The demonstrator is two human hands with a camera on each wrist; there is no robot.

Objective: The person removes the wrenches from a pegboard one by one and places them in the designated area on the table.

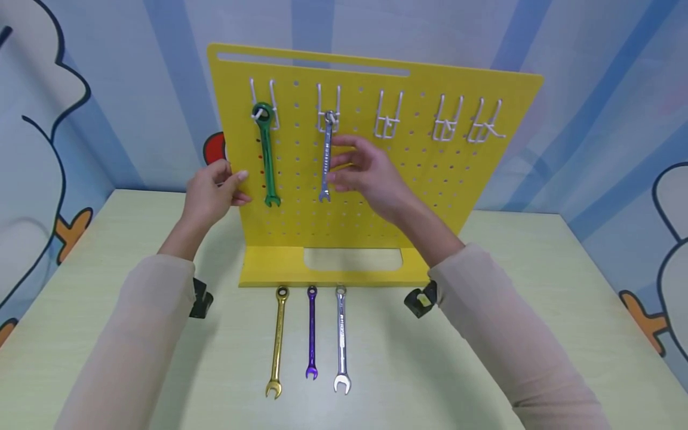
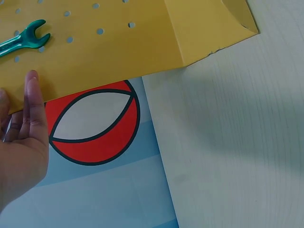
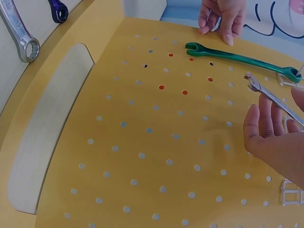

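A yellow pegboard [image 1: 376, 221] stands upright on the table. My left hand [image 1: 212, 191] grips its left edge, thumb in front; the other fingers partly pass behind it. A green combination wrench [image 1: 267, 158] hangs by its ring end from the leftmost hook, close by that hand. From the second hook hangs a small silver combination wrench [image 1: 326, 155], open end down. Right beside it is my right hand [image 1: 371, 176], fingers loosely extended and thumb near the shaft. In the right wrist view this wrench [image 3: 271, 97] crosses in front of the fingers; whether they touch it is unclear.
Several white hooks [image 1: 388, 122] continue along the board to the right. On the table [image 1: 516, 334], in front of the base, lie a gold wrench [image 1: 278, 340], a purple wrench [image 1: 312, 334] and a larger silver wrench [image 1: 341, 340]. A cartoon-printed curtain [image 1: 430, 30] surrounds the back.
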